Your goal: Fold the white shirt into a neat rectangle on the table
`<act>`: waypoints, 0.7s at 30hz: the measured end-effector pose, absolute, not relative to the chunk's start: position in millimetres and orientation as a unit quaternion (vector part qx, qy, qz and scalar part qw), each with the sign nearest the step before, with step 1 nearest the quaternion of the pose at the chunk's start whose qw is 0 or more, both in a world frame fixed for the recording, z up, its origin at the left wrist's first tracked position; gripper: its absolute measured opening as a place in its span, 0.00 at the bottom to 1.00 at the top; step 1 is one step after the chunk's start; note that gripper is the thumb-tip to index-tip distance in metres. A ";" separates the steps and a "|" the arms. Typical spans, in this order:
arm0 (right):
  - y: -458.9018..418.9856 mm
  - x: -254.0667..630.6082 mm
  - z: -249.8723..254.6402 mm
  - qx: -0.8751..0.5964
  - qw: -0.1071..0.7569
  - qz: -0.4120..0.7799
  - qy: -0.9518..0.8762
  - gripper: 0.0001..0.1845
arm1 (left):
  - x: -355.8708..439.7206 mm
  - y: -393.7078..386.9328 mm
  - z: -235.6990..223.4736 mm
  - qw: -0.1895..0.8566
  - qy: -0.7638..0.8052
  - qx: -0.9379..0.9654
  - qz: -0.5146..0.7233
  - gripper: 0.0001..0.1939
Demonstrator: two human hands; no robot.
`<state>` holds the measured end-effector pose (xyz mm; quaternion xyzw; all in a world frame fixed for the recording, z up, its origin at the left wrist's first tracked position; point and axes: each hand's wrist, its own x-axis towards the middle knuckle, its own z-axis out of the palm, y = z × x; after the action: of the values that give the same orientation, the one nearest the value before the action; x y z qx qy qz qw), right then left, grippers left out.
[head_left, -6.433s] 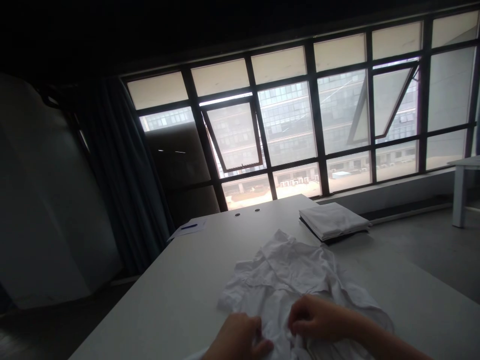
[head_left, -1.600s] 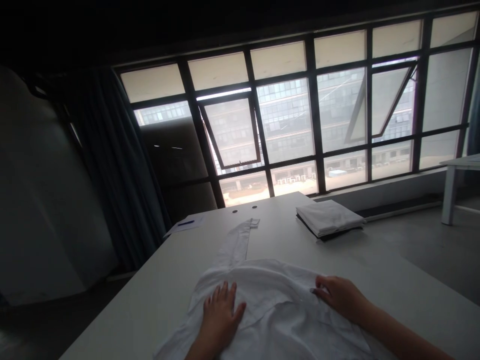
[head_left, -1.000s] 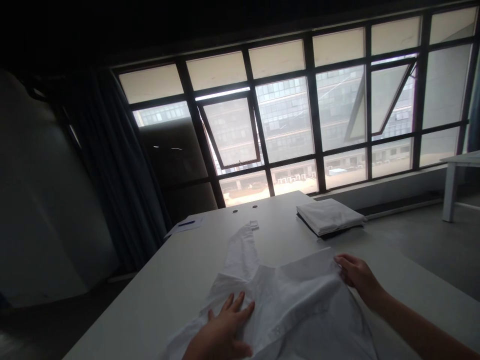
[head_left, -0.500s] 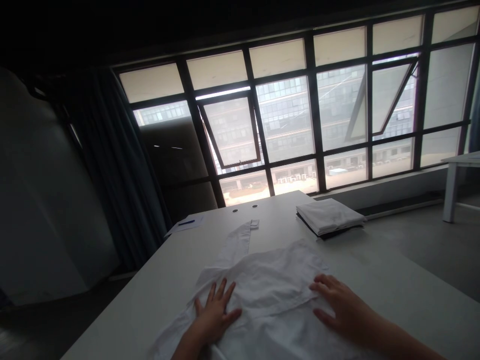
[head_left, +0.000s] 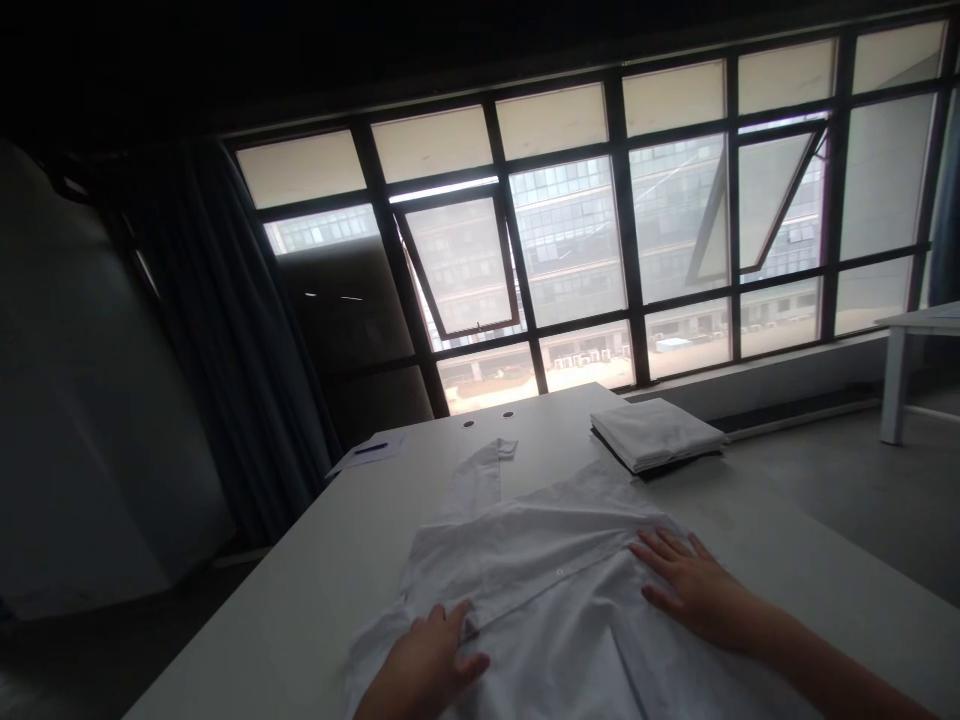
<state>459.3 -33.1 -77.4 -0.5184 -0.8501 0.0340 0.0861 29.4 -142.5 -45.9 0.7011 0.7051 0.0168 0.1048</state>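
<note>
A white shirt-like garment (head_left: pixel 525 560) lies spread over the white table, with creases across it. One sleeve stretches away from me and ends in a cuff (head_left: pixel 508 449). A small button (head_left: pixel 559 572) shows beside a long front edge. At the garment's lower left is my left hand (head_left: pixel 426 662), its fingers bent against the cloth by that edge and its thumb apart. My right hand (head_left: pixel 694 592) rests on the garment's right side with fingers stretched out and palm down.
A folded white cloth stack (head_left: pixel 656 435) with a dark layer beneath sits on the table's right. Paper with a pen (head_left: pixel 371 448) lies at the far left edge. Beyond are windows, a dark curtain (head_left: pixel 247 380) and another white table (head_left: pixel 892 385) at right.
My left hand has moved slightly towards me, and its spread fingers are now bent. My right hand has shifted right and away. The garment's upper part lies flatter and wider, with the button now visible.
</note>
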 end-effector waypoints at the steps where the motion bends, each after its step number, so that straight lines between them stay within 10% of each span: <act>1: -31.9 464.9 -75.1 -0.524 0.076 0.035 -0.848 0.35 | 32.6 -146.0 -42.7 0.130 0.700 0.702 0.013 0.42; 9: -60.0 443.1 -75.9 -0.529 0.114 -0.036 -0.840 0.30 | 4.8 -126.6 -46.8 0.201 0.708 0.674 -0.065 0.61; 21: -68.7 404.6 -97.9 -0.453 0.139 0.052 -0.879 0.35 | -34.0 -103.7 -70.1 -0.027 0.777 0.628 0.025 0.45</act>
<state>404.6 -68.7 -97.9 -0.4535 -0.8789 0.0517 0.1390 -34.0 -103.7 -70.1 0.6279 0.7774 0.0249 -0.0266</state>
